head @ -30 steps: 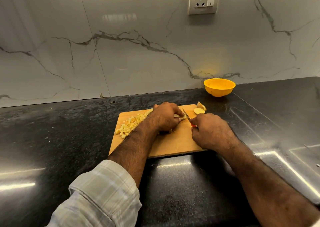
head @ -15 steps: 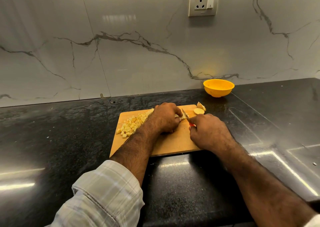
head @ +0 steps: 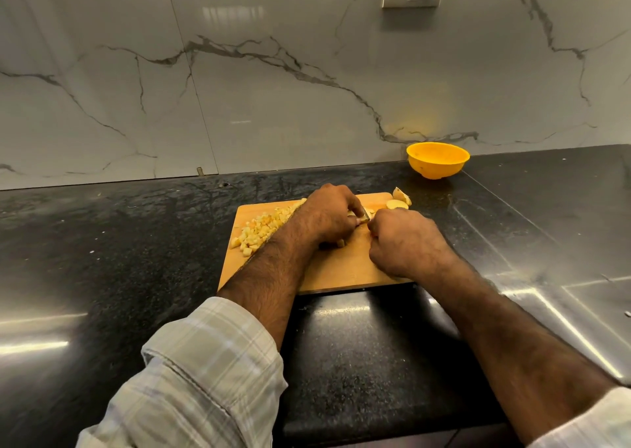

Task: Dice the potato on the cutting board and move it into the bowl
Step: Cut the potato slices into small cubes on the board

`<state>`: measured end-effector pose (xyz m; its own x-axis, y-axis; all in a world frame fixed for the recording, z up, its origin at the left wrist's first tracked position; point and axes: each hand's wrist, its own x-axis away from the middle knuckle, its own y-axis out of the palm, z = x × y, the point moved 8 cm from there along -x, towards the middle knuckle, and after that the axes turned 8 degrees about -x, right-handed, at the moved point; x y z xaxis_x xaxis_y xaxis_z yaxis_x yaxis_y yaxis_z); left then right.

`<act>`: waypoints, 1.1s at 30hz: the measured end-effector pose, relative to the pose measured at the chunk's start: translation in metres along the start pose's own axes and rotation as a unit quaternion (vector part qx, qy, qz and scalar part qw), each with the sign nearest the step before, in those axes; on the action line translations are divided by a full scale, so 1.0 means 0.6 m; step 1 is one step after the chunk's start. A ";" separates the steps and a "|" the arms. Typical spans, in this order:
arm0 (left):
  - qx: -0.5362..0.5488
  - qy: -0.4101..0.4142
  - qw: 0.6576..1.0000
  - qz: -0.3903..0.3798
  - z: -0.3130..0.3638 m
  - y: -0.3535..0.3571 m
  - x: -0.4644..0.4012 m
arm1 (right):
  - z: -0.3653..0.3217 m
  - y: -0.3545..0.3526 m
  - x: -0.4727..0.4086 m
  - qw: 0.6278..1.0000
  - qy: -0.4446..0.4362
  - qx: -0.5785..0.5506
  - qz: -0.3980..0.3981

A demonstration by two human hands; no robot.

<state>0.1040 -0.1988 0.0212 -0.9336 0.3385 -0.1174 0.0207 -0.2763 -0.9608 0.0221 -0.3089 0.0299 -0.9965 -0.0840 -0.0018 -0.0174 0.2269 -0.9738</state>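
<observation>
On the cutting board [head: 341, 270], head view: your left hand [head: 327, 215] curls down over the potato piece [head: 355, 216] being cut, fingers bent, pinning it. Your right hand [head: 406, 239] is fisted round the knife [head: 366, 216], only a bit of blade showing between the hands. Diced cubes [head: 263, 231] sit heaped on the board's left side; two uncut slices [head: 397, 200] lie at the far right corner. Yellow bowl [head: 437, 159] stands well apart on the table [head: 136, 243], looks empty. Potato likely firm, wet, slippery, so hold the top and sides with fingertips tucked back. Both forearms angle inward, wrists low.
</observation>
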 end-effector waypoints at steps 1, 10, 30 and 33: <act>-0.001 -0.001 1.000 -0.002 -0.001 0.000 0.000 | 0.003 0.000 -0.004 1.000 0.005 -0.013 0.002; -0.020 -0.007 1.000 0.010 -0.007 -0.006 0.011 | 0.021 -0.014 0.014 0.994 -0.003 -0.067 0.088; -0.027 -0.034 0.999 -0.007 -0.016 0.000 -0.004 | -0.005 -0.001 -0.019 0.999 0.009 -0.034 -0.008; -0.056 -0.030 0.998 0.006 -0.017 -0.002 0.001 | 0.000 -0.003 -0.023 0.999 -0.001 -0.045 0.022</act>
<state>0.1070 -0.1890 0.0196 -0.9527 0.2802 -0.1173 0.0688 -0.1772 -0.9818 0.0362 -0.3078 0.0316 -0.9962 -0.0744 -0.0448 0.0191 0.3158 -0.9486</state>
